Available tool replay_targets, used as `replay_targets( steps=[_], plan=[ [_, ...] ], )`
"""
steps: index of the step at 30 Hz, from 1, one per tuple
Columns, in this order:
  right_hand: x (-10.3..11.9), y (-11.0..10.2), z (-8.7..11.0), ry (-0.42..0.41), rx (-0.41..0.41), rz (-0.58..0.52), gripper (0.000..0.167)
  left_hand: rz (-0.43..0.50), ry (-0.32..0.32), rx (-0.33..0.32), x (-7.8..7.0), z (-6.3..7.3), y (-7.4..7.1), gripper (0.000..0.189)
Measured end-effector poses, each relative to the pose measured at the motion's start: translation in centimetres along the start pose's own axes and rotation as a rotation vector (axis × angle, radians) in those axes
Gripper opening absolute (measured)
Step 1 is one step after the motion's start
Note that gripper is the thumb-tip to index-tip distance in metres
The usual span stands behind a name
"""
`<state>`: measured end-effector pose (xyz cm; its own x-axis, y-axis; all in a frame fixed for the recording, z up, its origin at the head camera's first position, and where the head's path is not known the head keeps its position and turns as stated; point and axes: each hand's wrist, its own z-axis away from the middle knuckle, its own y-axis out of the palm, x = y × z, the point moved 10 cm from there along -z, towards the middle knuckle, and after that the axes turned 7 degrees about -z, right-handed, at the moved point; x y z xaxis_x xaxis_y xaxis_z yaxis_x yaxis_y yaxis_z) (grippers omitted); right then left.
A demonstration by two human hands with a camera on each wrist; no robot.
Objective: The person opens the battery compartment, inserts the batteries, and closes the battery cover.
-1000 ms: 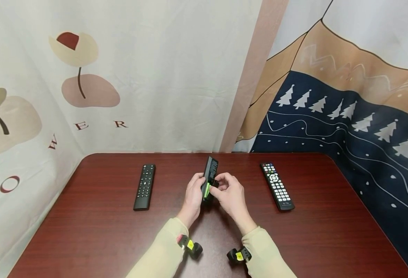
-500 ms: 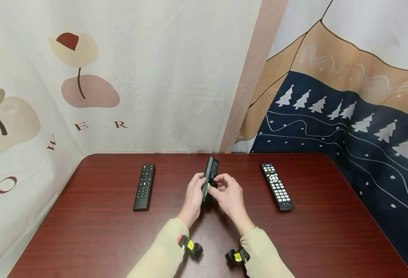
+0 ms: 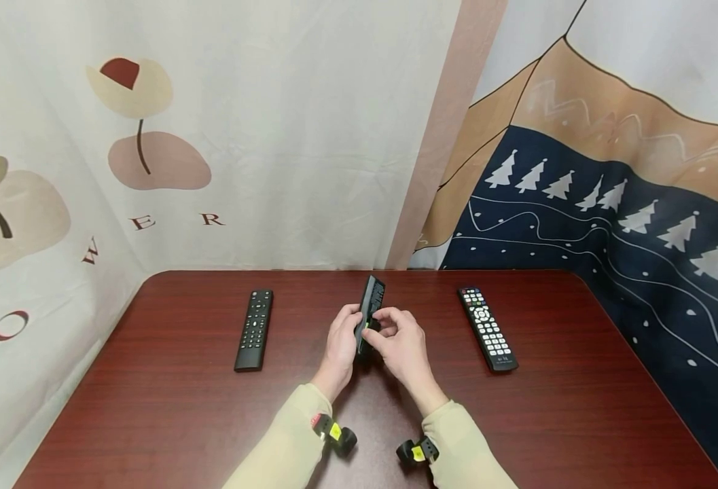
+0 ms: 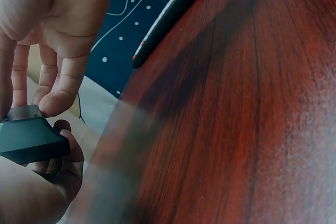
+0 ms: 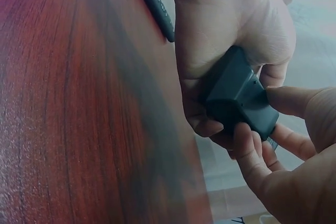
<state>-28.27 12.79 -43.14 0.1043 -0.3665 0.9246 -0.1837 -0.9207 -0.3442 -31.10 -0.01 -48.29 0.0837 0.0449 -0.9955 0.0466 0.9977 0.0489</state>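
My left hand (image 3: 339,343) grips a black remote control (image 3: 373,295), tilted up on its edge above the middle of the table. My right hand (image 3: 404,345) pinches at its lower back, where a small dark battery cover (image 5: 258,103) lies against the remote's end in the right wrist view. A thin sliver of green shows beside the right thumb in the head view; the rest of the battery bay is hidden by fingers and cover. In the left wrist view, the right fingertips (image 4: 55,102) press on the cover, just above the remote's blunt end (image 4: 31,142).
A black remote with small buttons (image 3: 255,329) lies on the table to the left. To the right lies another black remote with white buttons (image 3: 487,329). The dark red wooden table (image 3: 169,421) backs onto printed curtains (image 3: 297,136).
The bright green strip on the remote's back has shrunk to a sliver as the right thumb and cover moved slightly left over it. The left hand and the two lying remotes stay put.
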Motion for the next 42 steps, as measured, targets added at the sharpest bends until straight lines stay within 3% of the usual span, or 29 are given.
replay_targets(
  steps=[28, 42],
  plan=[
    [1.1, -0.2, 0.5, -0.203, -0.062, 0.027, 0.013, 0.014, -0.001, 0.002, 0.0, 0.0, -0.1, 0.032],
    [1.6, -0.2, 0.7, -0.248, -0.081, 0.043, 0.015, 0.001, 0.001, 0.015, -0.3, 0.1, 0.2, 0.031]
  ],
)
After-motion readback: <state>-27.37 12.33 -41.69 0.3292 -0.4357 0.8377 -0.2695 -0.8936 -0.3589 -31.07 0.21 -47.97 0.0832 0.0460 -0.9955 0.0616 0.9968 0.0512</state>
